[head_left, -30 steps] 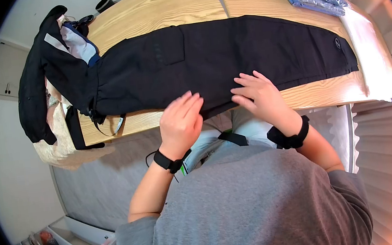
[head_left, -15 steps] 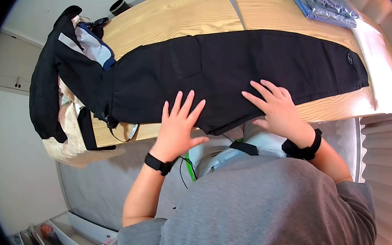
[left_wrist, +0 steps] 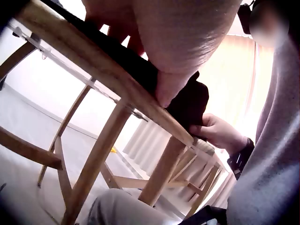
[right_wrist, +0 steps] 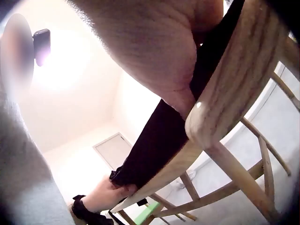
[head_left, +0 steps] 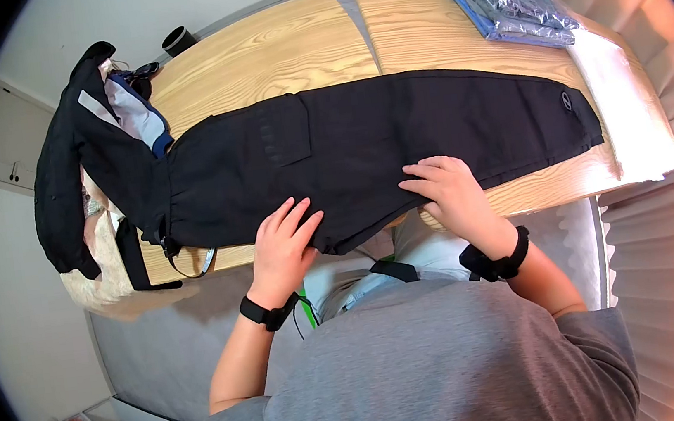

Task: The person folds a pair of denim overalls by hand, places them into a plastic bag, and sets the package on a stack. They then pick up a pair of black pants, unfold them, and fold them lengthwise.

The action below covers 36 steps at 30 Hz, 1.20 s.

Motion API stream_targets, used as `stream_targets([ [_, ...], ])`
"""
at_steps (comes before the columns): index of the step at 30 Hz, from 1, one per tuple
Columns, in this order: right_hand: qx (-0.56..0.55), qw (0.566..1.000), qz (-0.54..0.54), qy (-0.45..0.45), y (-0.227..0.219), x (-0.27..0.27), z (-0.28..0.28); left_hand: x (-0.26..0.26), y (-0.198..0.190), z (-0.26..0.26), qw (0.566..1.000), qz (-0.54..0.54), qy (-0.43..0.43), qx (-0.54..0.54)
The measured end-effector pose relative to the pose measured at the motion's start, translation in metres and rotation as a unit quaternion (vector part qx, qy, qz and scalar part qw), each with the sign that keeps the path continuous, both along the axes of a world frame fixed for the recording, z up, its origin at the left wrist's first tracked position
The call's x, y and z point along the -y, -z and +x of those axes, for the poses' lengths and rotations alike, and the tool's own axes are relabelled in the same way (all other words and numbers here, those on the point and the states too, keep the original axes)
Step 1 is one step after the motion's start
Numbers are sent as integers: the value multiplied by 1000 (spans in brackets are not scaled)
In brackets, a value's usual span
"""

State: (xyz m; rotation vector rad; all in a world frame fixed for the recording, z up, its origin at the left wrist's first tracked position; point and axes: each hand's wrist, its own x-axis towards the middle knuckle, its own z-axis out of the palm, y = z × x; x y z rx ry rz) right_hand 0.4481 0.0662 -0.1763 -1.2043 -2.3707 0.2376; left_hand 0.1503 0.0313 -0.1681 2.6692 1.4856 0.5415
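Observation:
A pair of black trousers [head_left: 362,141] lies lengthwise across the wooden table, with its gathered waist at the left and a small oval badge [head_left: 566,101] near the right end. My left hand [head_left: 281,246] rests on the near edge of the cloth, fingers slightly spread, beside a corner that hangs past the tabletop. In the left wrist view its thumb [left_wrist: 168,89] lies along the table edge. Farther right, my right hand [head_left: 456,197] touches the same near edge with its fingers close together. Its thumb [right_wrist: 180,101] meets the cloth at the table's rim in the right wrist view.
A black jacket [head_left: 61,192] with a pale and blue lining drapes over the left end. Folded clothes in clear bags [head_left: 514,11] lie at the back right. A black cylindrical object [head_left: 178,41] stands at the back left. The table's near edge [head_left: 534,192] runs before my legs.
Both hands first hovered near the trousers, then spread flat on them. Now they have drawn back to the near edge, the fingers closer together. The head view has shifted slightly.

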Motion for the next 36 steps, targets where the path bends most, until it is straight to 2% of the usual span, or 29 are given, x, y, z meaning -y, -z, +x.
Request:
stream_targets([
  [2, -52, 998, 33, -16, 7, -4, 8, -5, 3, -7, 1000, 6, 4, 25],
  [5, -77, 997, -15, -5, 0, -2, 25, -4, -4, -14, 997, 28, -9, 70],
  [7, -89, 996, 0, 1, -5, 1, 32, -3, -9, -20, 996, -36, -50, 64],
  [10, -133, 986, -96, 37, -8, 2, 36, -10, -10, -22, 992, -50, -78, 81],
  [13, -98, 986, -120, 58, -25, -6, 40, -21, -14, -20, 989, -39, -93, 112],
  [14, -89, 990, -76, 73, -20, -9, 45, -26, -19, -19, 986, -79, -117, 87],
  [15, -73, 988, -92, 96, -22, -10, 50, -28, -22, -18, 981, -118, -140, 62],
  [19, -84, 969, -192, 128, -38, -13, 56, -28, -21, -25, 986, -96, -126, 54],
  [21, -94, 960, -229, 131, -42, -10, 61, -26, -25, -37, 984, -131, -82, 85],
  [23, -25, 981, -168, 94, -39, -5, 77, -23, -24, -51, 983, -134, -76, 97],
  [27, -50, 989, -71, 117, -22, 3, 104, -15, -11, -71, 979, -121, -114, 118],
  [31, -83, 982, -62, 156, -16, 8, 123, -14, -9, -74, 977, -118, -102, 143],
  [33, -67, 982, -66, 165, -22, 10, 118, -16, -8, -73, 977, -118, -98, 145],
  [35, 29, 986, -1, 164, -34, 12, 95, -18, -7, -74, 981, -106, -91, 132],
  [36, 23, 992, 17, 127, -38, 13, 76, -18, -8, -74, 982, -106, -92, 131],
])
